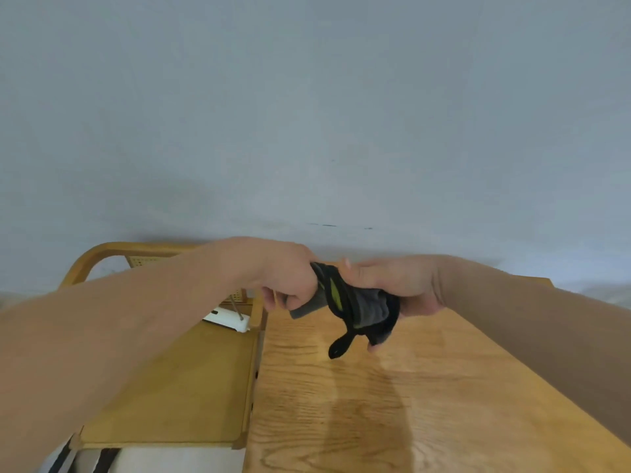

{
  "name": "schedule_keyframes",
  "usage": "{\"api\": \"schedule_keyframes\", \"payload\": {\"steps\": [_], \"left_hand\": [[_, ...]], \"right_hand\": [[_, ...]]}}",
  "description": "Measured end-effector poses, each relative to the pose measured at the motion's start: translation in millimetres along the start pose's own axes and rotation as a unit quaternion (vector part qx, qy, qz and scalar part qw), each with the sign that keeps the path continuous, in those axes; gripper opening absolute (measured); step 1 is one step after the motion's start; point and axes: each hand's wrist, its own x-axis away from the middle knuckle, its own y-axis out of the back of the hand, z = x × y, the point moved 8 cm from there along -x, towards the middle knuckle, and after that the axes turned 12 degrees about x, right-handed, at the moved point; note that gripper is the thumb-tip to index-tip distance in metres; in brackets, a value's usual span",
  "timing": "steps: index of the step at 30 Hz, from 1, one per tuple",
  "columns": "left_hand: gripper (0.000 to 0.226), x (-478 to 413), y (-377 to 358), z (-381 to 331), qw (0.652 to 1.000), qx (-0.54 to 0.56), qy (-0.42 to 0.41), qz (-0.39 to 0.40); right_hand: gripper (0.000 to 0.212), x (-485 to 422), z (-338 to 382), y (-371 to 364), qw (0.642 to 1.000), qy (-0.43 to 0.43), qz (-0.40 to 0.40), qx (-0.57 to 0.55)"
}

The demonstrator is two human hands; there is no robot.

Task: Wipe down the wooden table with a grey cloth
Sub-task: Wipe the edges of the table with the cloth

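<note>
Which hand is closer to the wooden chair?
Left. The left hand grips the grey cloth right beside the chair; the right hand holds the cloth's other side over the wooden table, farther from it.

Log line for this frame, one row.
left hand: holds cloth | right hand: holds cloth | cloth: bunched, held up over table | table: wood, no contact seen

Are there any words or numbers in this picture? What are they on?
No text can be read.
The grey cloth shows only yellow-green patches, no letters.
The white thing beside the table has a small dark mark, too blurred to read.
</note>
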Motion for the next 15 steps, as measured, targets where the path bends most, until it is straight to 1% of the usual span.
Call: {"api": "schedule_keyframes", "payload": {"steps": [1,2,4,6,7,9,10,11,12,13,15], "left_hand": [[0.030,-3,-1,1,1.000,-0.006,0.005,0.012],[0.032,-7,-3,3,1.000,-0.016,0.010,0.025],[0.040,-14,-5,7,0.998,-0.032,0.033,0.053],[0.038,-20,-1,14,0.995,-0.018,0.062,0.077],[0.032,-21,2,17,0.994,0.005,0.072,0.086],[0.016,-22,6,21,0.989,0.066,0.085,0.098],[0.013,-22,7,22,0.987,0.092,0.087,0.099],[0.012,-23,7,24,0.985,0.110,0.085,0.098],[0.013,-23,6,24,0.985,0.121,0.082,0.096],[0.015,-26,4,24,0.985,0.124,0.076,0.091],[0.027,-36,3,24,0.990,0.117,0.050,0.065]], "right_hand": [[0.051,-2,2,0,1.000,-0.010,0.005,0.023],[0.048,-4,3,1,0.997,-0.018,0.000,0.071],[0.051,-10,9,3,0.974,-0.025,-0.047,0.218],[0.048,-20,21,9,0.932,-0.022,-0.134,0.336],[0.047,-22,28,12,0.905,-0.025,-0.186,0.381],[0.043,-20,43,19,0.831,-0.036,-0.276,0.482],[0.040,-20,49,20,0.799,-0.037,-0.298,0.521],[0.037,-20,52,20,0.783,-0.039,-0.306,0.540],[0.036,-20,51,22,0.782,-0.046,-0.305,0.542],[0.036,-21,47,24,0.791,-0.056,-0.300,0.531],[0.039,-24,36,30,0.817,-0.077,-0.293,0.492]]}}
